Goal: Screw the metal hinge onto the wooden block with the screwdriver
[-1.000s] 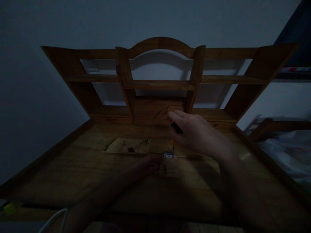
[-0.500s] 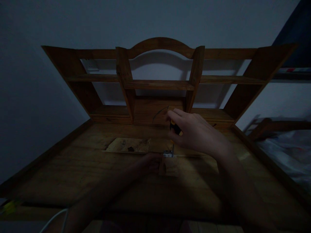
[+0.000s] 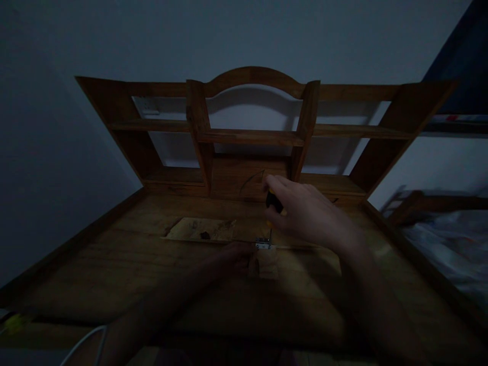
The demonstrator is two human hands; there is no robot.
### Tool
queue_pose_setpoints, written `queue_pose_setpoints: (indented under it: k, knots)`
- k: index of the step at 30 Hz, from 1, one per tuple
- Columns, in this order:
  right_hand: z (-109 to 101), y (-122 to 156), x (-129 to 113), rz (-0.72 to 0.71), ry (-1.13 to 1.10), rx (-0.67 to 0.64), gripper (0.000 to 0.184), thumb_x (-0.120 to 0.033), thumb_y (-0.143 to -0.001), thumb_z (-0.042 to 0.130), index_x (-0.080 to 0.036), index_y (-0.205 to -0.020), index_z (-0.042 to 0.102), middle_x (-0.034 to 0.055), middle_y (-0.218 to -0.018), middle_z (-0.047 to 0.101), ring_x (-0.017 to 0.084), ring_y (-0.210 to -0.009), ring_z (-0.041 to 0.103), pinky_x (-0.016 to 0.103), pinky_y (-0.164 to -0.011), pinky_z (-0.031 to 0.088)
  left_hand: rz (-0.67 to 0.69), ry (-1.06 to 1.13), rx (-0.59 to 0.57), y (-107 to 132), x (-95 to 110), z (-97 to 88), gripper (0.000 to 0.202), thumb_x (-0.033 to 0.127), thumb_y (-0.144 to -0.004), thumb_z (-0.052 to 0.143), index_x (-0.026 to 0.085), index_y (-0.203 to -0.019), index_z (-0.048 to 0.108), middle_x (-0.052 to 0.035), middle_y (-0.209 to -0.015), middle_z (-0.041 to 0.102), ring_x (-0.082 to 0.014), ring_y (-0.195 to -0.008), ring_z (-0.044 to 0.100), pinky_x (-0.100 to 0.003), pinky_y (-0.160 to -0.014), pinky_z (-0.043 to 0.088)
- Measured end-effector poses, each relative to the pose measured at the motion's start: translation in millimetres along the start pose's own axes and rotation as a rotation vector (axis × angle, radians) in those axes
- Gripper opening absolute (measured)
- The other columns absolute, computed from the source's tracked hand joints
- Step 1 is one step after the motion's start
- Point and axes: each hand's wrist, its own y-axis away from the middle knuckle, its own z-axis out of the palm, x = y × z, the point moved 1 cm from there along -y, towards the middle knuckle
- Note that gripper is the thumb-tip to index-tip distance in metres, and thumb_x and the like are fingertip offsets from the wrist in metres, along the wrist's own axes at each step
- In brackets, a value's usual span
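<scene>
In the dim head view my right hand [image 3: 301, 206] is wrapped round the black and yellow handle of a screwdriver [image 3: 273, 202]. Its thin shaft points down, with the tip at the right end of a small metal hinge [image 3: 263, 244]. The hinge lies along the back edge of a small wooden block [image 3: 269, 264] on the desk. Low in shadow, my left hand [image 3: 238, 253] has its fingers closed at the left side of the block and hinge. The exact finger contact is too dark to make out.
A rough, broken strip of wood [image 3: 202, 230] lies left of the hinge on the wooden desktop [image 3: 133, 264]. Behind stands a wooden shelf unit [image 3: 251, 136]. Something yellow [image 3: 15, 324] shows at the lower left, and a pale plastic-like heap [image 3: 450, 244] at the right.
The view has tilted slightly, so the shelf sits a little lower. Both hands keep nearly the same places, with the screwdriver still at the hinge's right end.
</scene>
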Motion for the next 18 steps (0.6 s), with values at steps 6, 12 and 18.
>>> queue_pose_setpoints:
  k: [6, 12, 18]
  knots:
    - [1.5, -1.6, -0.6, -0.036, -0.097, -0.021, 0.011, -0.023, -0.088, 0.055, -0.022, -0.097, 0.051, 0.0013, -0.092, 0.062, 0.015, -0.075, 0.055, 0.027, -0.067, 0.035, 0.058, -0.095, -0.037, -2.8, 0.9, 2.9, 0.044, 0.054, -0.074, 0.075, 0.016, -0.067, 0.055, 0.0095, -0.041, 0.034, -0.0036, -0.036, 0.021, -0.023, -0.04, 0.014]
    - [4.8, -3.9, 3.1, -0.063, -0.097, -0.002, 0.013, -0.023, -0.093, 0.053, -0.023, -0.105, 0.052, 0.0026, -0.101, 0.064, 0.016, -0.08, 0.059, 0.028, -0.069, 0.038, 0.106, -0.146, 0.056, 6.7, 5.2, 12.9, 0.043, 0.054, -0.075, 0.073, 0.015, -0.069, 0.056, 0.0065, -0.048, 0.041, -0.0045, -0.04, 0.026, -0.026, -0.044, 0.014]
    - [8.4, -5.8, 7.9, -0.019, 0.034, 0.035, 0.022, -0.037, -0.098, 0.05, -0.022, -0.113, 0.054, 0.0045, -0.095, 0.068, 0.02, -0.079, 0.063, 0.03, -0.067, 0.04, 0.104, -0.17, 0.105, 4.1, 2.8, 13.0, 0.035, 0.045, -0.083, 0.065, 0.016, -0.066, 0.054, 0.0066, -0.044, 0.036, -0.006, -0.039, 0.024, -0.027, -0.044, 0.014]
